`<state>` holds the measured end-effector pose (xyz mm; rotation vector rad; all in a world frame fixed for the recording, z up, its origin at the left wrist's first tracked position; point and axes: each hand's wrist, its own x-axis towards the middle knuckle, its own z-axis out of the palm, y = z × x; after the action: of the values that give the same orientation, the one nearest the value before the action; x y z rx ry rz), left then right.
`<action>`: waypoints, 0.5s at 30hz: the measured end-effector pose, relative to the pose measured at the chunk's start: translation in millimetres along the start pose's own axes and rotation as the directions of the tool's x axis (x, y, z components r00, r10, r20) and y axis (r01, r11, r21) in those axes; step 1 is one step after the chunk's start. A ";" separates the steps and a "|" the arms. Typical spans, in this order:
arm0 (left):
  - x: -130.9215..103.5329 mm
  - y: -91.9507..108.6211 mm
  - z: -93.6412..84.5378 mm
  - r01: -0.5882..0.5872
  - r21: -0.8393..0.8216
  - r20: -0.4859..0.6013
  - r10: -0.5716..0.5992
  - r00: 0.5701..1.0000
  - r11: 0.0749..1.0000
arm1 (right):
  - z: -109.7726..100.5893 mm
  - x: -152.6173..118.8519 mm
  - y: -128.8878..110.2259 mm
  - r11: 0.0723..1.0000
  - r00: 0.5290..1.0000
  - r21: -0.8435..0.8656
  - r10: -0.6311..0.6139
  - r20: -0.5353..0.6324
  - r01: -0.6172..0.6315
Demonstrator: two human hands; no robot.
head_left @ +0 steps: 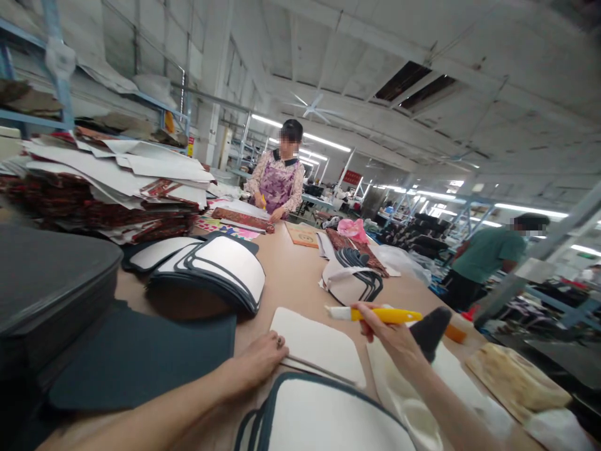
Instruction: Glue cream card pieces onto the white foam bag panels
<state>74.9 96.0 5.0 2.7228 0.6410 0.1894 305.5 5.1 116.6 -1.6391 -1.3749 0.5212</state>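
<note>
My right hand (380, 326) is closed round the yellow handle of a paintbrush (387, 315), whose pale bristles point left above the table. A white rounded panel (319, 341) lies flat beneath, with another white edge showing under it. At its left edge, my left hand (263, 360) has its fingers curled against the rim; one finger wears a ring. Nearest to me is a stack of white panels with dark blue borders (335, 419). Left of my left hand spreads a dark blue sheet (154, 357).
Curved blue-edged panels (211, 275) are piled at the left, with a smaller bundle (352, 282) at the right. Behind them rises a tall stack of patterned sheets (107, 188). An orange-filled bottle (460, 326) stands far right. A person (282, 175) works across the table (282, 269).
</note>
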 end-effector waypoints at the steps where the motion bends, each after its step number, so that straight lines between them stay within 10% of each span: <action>1: 0.2 -2.1 2.2 -0.007 0.010 0.009 0.007 1.000 1.000 | 16.8 16.4 8.9 1.000 0.999 0.004 0.007 0.037 -0.007; 9: 8.2 -10.5 -1.4 -0.013 0.051 0.042 0.010 0.999 0.999 | 117.9 88.1 59.5 0.997 0.972 -0.064 -0.019 0.235 0.036; 15: 9.9 -11.0 3.2 0.008 -0.030 0.034 -0.007 0.999 1.000 | 83.9 82.9 76.4 0.983 0.970 -0.177 0.006 0.243 0.039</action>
<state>79.8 108.7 -1.4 2.6884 0.6342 0.1493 305.7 115.2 29.2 -1.7514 -1.6561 0.6185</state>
